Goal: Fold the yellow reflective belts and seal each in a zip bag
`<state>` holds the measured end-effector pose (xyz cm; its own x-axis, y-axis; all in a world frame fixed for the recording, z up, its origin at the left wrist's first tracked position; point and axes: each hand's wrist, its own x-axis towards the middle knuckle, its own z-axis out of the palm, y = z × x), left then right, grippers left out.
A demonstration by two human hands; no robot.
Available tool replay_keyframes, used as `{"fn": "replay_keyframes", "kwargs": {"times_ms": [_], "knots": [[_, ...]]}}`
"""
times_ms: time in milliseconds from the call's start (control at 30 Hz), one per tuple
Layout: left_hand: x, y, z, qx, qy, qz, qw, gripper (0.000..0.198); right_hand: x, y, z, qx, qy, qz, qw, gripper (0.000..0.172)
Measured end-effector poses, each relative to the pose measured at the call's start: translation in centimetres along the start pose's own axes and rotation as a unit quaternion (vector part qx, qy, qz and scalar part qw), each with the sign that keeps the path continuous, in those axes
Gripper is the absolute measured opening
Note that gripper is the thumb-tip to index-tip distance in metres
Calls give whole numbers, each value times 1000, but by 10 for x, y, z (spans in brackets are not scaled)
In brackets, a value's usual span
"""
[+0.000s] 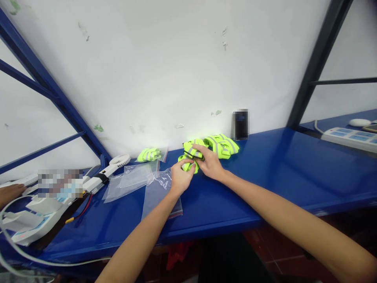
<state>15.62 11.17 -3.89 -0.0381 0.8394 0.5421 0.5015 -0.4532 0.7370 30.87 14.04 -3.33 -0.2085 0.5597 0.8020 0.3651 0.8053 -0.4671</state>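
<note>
Both hands grip one neon-yellow reflective strap bundle (190,148) with grey stripes and black edging, above the blue table (265,173). My left hand (182,176) pinches its lower left part between thumb and fingers. From the right, my right hand (209,162) closes round its other side; some fingertips are hidden behind it. Just behind, more folded neon-yellow straps (223,146) lie against the wall. To the left is another yellow bundle (149,154) on or in a clear bag. Flat clear zip bags (129,181) spread left of my left hand, one partly under my forearm.
A white handheld fan (119,160) lies at the left by a power strip (38,224) with plugs and cables. A dark upright phone-like object (241,125) leans on the wall. Another person's hand (11,195) shows at far left. Another power strip (350,138) lies right, beyond a dark post.
</note>
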Motion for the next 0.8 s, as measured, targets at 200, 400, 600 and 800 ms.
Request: {"fn": "replay_keyframes", "kwargs": {"times_ms": [200, 400, 600, 800], "knots": [[-4, 0, 0, -90, -104, 60, 989, 46, 3, 8, -9, 23, 3, 27, 999, 63], [1, -9, -8, -28, -136, 84, 987, 36, 3, 16, -11, 67, -65, 81, 992, 57], [10, -17, -21, 136, -21, 138, 981, 34, 2, 11, -9, 179, -140, 118, 967, 45], [10, -13, -15, 34, -21, 79, 996, 53, 0, 0, -3, 205, -126, 164, 957, 29]]}}
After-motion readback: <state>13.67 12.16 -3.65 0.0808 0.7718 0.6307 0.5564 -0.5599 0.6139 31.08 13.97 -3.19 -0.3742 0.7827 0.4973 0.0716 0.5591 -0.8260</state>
